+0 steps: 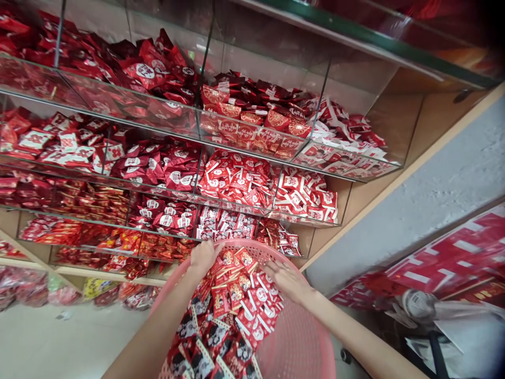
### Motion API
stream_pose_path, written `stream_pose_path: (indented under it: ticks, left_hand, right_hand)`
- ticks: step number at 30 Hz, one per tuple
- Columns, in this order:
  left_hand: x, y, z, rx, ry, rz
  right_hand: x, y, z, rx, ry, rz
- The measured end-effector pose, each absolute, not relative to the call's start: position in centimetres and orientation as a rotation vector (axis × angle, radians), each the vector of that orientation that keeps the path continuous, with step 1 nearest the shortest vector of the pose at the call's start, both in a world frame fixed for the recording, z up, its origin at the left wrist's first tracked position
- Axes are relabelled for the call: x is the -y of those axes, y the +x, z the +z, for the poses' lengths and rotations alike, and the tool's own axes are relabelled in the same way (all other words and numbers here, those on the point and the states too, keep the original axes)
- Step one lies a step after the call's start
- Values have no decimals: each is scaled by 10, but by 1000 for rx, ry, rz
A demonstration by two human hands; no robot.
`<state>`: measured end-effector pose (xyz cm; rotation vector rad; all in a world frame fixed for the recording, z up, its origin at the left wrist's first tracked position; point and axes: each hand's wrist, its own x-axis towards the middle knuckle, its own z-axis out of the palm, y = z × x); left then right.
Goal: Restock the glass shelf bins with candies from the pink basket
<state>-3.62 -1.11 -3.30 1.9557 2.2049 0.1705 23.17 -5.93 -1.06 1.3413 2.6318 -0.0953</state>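
1. Pink basket (pixel 302 337), one: sitting low in the view, just before the shelving; its mesh side is showing at four o'clock. Clock directions below are reading from its middle.
2. Packets inside, three visible kinds: red-and-gold packets (pixel 221 300) are lying toward eleven o'clock, red-and-white packets (pixel 258 316) near the middle, dark picture packets (pixel 203 358) toward eight. Pieces are overlapping, so exact totals are escaping count.
3. Hands, two. Left hand (pixel 203 257), at eleven o'clock, is curling at the rim; its fingertips are hiding, so how tightly it is closing cannot be told. Right hand (pixel 287 280), at one to two o'clock, is reaching in with fingers spreading beside the red-and-white packets, apparently holding nothing.
4. Step in hand, by judgement: the left is seemingly steadying the basket while the right is tending the packets. Further handling would be calling for a steady rim and fingers closing on loose packets.
5. Shelving (pixel 394 184), one unit: rising toward twelve o'clock, at least four packet-filled tiers showing.
6. Bagged goods (pixel 29 287), several: lying toward nine o'clock, below the shelving.
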Motion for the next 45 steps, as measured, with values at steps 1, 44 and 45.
stream_pose_path:
  ticks: [1,44,45]
  left_hand:
    - [11,-36,-34,-2209,1958,175]
    - [12,-40,-36,-2214,1956,188]
    - [11,-40,-37,-2207,1948,192]
  right_hand:
    - [60,231,-8,-2636,1349,-112]
    - [9,135,154,-2661,1041,-2826]
    - [17,135,147,-2566,937,-2935]
